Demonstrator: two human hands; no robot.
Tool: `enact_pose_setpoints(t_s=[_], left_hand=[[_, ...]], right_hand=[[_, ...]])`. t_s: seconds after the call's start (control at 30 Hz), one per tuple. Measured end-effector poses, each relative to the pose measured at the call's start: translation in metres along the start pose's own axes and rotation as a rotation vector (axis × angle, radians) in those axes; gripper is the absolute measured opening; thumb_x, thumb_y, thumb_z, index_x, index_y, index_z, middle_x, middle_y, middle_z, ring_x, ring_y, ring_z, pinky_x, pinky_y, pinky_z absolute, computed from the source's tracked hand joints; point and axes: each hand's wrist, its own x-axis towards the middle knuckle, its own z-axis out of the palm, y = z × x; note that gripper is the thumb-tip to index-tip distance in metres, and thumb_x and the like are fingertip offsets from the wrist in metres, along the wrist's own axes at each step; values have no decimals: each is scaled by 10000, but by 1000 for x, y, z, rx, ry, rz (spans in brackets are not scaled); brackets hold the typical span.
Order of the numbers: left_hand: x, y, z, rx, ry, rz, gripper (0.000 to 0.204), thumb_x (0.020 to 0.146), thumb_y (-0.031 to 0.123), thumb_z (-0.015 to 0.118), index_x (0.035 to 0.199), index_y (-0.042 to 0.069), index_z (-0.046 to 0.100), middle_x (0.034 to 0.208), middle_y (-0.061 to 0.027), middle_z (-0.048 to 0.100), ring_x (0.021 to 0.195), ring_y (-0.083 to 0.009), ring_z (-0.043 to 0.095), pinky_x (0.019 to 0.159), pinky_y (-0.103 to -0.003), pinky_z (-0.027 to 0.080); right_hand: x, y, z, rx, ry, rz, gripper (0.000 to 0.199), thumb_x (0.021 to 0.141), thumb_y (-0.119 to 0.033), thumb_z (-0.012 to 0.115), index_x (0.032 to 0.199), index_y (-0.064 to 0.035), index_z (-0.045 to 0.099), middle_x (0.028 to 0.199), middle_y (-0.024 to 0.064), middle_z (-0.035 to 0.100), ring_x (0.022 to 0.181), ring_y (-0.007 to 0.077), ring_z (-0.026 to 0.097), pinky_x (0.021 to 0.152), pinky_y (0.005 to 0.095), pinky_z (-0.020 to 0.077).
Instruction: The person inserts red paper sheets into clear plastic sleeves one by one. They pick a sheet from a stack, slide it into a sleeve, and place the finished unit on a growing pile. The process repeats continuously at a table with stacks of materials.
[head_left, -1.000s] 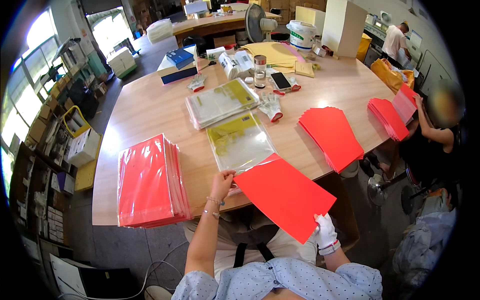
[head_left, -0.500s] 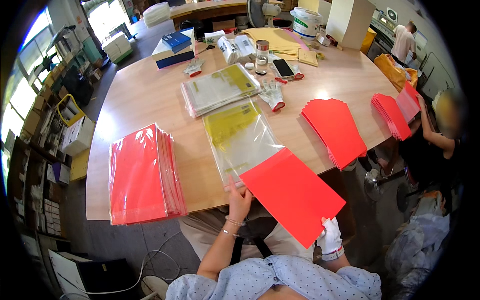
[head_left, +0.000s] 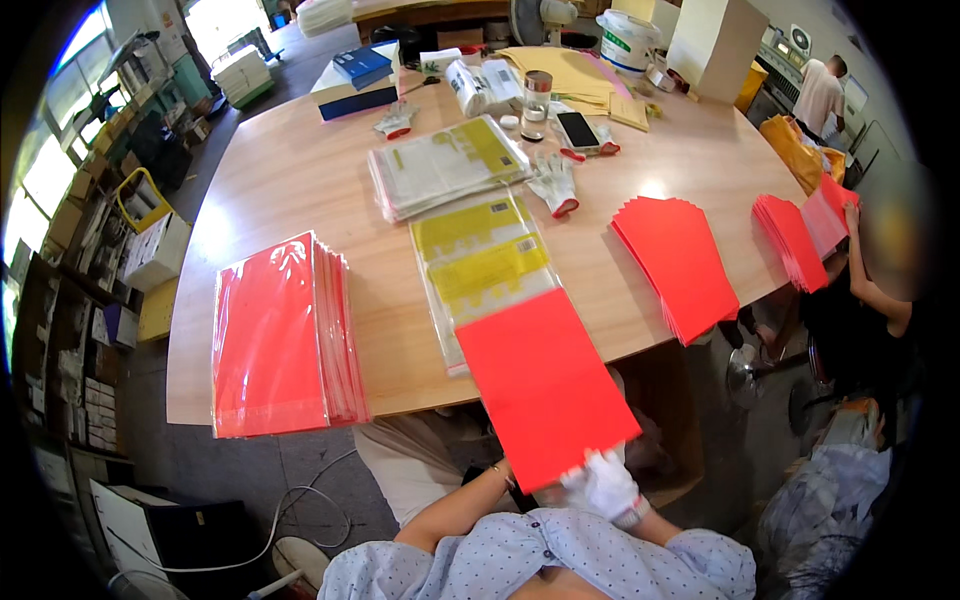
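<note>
I hold a large red sheet that slopes from the table edge down toward my lap. My right hand, in a white glove, grips its near edge. My left hand reaches under the same edge; only the wrist with a bracelet shows, and its fingers are hidden by the sheet. The far end of the red sheet overlaps the near end of a clear plastic sleeve holding yellow printed papers, which lies flat on the wooden table.
A thick stack of wrapped red packs lies to the left. Fanned red sheets lie to the right. Beyond are more clear sleeves, a loose glove and a phone. A seated person handles red sheets.
My left hand has drawn back from the sleeve's near edge to beneath the red sheet. The red sheet now overlaps the sleeve's near end. The view has tilted down.
</note>
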Motion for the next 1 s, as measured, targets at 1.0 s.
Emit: enact_pose_setpoints(t_s=[1.0], left_hand=[[-26,161,-8,132,401,-193,442,924,329,331,1027,-11,593,1025,-142,650,931,-250,645,703,-308,510]], right_hand=[[73,-118,-25,-1113,223,-1019,224,873,-141,557,670,-74,491,608,38,467,545,176,453,553,303,443]])
